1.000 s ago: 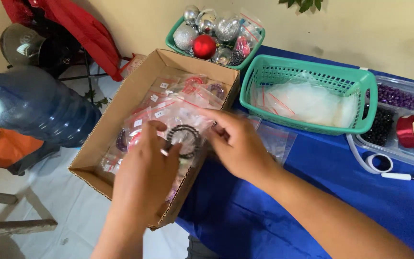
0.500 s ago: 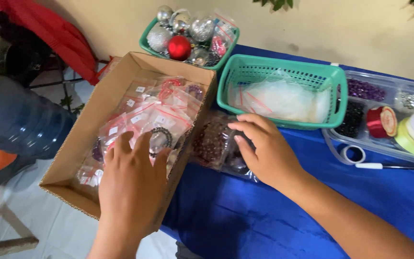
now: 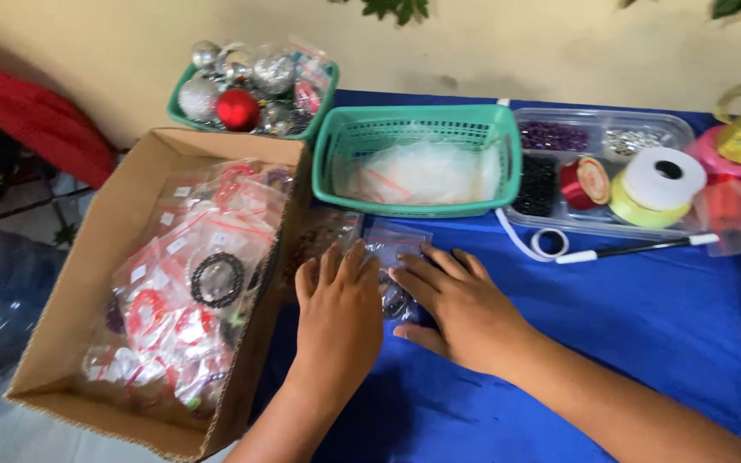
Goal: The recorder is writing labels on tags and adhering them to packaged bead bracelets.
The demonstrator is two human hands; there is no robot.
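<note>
Two hands lay flat side by side on the blue tablecloth (image 3: 645, 326). The left hand (image 3: 336, 313) pressed down on small clear zip bags (image 3: 392, 249) with its fingers spread, and the right hand (image 3: 456, 309) rested on the same bags, touching them with its fingertips. Neither hand was closed around anything; both were open and flat. The bags sat on the cloth just in front of the teal basket (image 3: 418, 163), right beside the cardboard box (image 3: 87, 283). I could not count the bags under the hands, because the hands covered most of them and they were see-through.

There was one cardboard box, full of many little bags with bead bracelets (image 3: 216, 279) inside, too many and too jumbled to count. There were two teal baskets: the big one held crinkly clear bags, and a smaller green basket (image 3: 255, 90) held shiny ball ornaments, one red and several silver. One clear tray (image 3: 602, 171) held beads and ribbon rolls. One pair of scissors (image 3: 611, 249) lay in front of it. More ribbon at the right edge was cut off.
</note>
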